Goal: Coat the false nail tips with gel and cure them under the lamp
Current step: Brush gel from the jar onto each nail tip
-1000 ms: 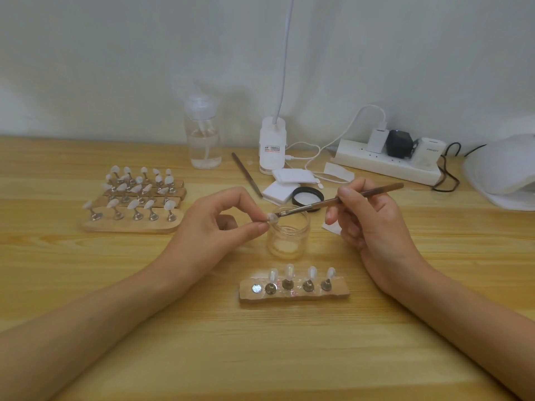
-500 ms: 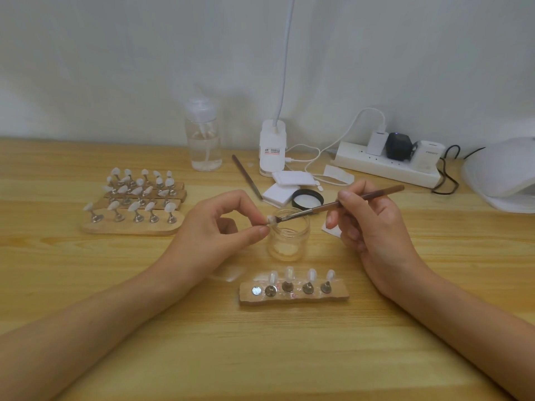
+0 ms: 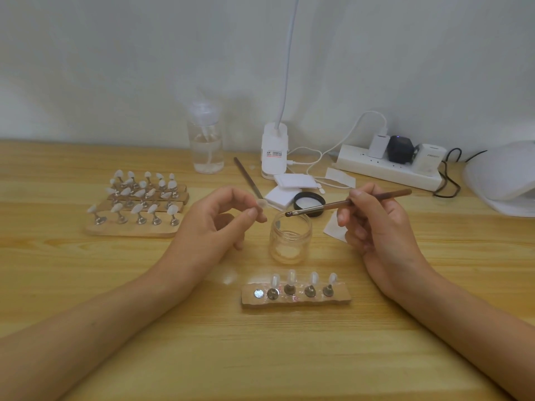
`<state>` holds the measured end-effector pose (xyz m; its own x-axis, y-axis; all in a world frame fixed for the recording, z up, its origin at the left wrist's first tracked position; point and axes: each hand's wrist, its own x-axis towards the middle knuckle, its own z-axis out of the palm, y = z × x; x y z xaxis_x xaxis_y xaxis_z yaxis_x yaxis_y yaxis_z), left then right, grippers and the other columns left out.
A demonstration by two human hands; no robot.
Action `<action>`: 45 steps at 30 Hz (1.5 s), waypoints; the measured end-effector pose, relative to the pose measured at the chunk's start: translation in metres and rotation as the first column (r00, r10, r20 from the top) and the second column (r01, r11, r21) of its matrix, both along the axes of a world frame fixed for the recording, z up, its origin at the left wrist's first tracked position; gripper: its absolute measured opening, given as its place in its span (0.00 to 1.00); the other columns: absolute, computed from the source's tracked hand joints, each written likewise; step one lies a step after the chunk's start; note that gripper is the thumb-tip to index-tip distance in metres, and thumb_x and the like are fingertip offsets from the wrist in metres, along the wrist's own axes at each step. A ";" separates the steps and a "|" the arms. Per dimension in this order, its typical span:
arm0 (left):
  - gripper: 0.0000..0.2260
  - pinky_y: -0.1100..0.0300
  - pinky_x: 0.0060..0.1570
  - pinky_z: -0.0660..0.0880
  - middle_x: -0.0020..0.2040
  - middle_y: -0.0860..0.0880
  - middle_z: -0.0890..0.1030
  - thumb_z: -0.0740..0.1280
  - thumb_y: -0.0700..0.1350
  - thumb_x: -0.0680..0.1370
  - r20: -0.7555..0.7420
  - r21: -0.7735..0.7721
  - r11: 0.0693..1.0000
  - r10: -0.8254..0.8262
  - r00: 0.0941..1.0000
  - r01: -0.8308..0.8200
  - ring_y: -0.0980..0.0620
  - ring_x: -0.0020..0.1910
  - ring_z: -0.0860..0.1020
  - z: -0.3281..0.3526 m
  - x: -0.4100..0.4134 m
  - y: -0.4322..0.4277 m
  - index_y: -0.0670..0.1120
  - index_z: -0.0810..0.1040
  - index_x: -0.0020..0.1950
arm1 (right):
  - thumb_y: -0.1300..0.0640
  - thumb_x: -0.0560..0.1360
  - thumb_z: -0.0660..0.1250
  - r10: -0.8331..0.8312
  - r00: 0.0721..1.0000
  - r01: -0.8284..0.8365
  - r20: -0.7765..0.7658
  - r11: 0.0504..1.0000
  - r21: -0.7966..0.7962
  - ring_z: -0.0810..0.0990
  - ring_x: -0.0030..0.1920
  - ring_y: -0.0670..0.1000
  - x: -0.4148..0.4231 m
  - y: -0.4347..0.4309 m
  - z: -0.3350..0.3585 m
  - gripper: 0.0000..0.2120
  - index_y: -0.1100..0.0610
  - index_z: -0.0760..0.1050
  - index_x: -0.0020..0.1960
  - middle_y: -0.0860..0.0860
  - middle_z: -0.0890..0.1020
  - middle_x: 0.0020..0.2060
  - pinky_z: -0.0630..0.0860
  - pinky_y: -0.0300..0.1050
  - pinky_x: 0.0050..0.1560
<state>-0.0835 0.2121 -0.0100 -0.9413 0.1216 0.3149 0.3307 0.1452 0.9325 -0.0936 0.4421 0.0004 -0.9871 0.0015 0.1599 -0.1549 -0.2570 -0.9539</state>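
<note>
False nail tip (image 3: 261, 202) is pinched between the thumb and the forefinger of the left hand (image 3: 214, 224), lifted above the wooden table (image 3: 260, 357) and a little to the left of the gel jar (image 3: 290, 238). The other fingers of this hand are loosely curled. The right hand (image 3: 376, 224) grips a thin brown brush (image 3: 385, 195) like a pen. The dark bristle end is at the mouth of the open jar, apart from the held tip; I cannot tell if it touches the rim.

Nearer to the person, in front of the jar, lies a small wooden holder (image 3: 341, 296) with four tips (image 3: 292, 276) upright on metal stands. Its leftmost place shows only a bare metal disc (image 3: 258, 293). At the left a larger holder (image 3: 130, 230) carries many more tips in rows. The black-rimmed lid (image 3: 309, 202) lies just behind the jar. The white curing lamp (image 3: 503, 180) stands at the far right edge, well apart from both hands. Along the wall stand a clear spray bottle (image 3: 207, 146) and a power strip (image 3: 385, 169).
</note>
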 end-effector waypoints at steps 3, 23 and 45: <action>0.05 0.72 0.34 0.69 0.37 0.63 0.80 0.70 0.55 0.71 -0.006 -0.031 0.999 0.024 1.000 -0.024 0.61 0.31 0.74 0.000 0.000 -0.001 0.55 0.80 0.43 | 0.59 0.81 0.61 0.004 1.000 -0.005 -0.006 1.000 -0.013 0.64 0.25 0.44 0.000 0.000 0.000 0.09 0.54 0.69 0.42 0.50 0.78 0.28 0.61 0.34 0.23; 0.06 0.69 0.34 0.71 0.40 0.62 0.80 0.72 0.43 0.76 -0.009 -0.138 0.990 -0.024 1.000 0.023 0.58 0.30 0.75 -0.002 -0.001 0.002 0.54 0.80 0.42 | 0.52 0.74 0.65 0.051 0.998 -0.050 -0.034 0.998 0.029 0.64 0.25 0.45 -0.001 -0.001 0.000 0.08 0.54 0.69 0.41 0.51 0.80 0.30 0.58 0.37 0.24; 0.03 0.70 0.30 0.68 0.36 0.62 0.80 0.73 0.40 0.75 -0.032 -0.123 0.992 -0.030 0.999 0.026 0.57 0.28 0.68 0.002 0.002 0.002 0.47 0.81 0.43 | 0.48 0.72 0.67 0.092 0.995 -0.087 -0.049 0.992 0.087 0.66 0.26 0.46 -0.001 -0.003 -0.001 0.10 0.54 0.69 0.42 0.52 0.82 0.33 0.57 0.39 0.26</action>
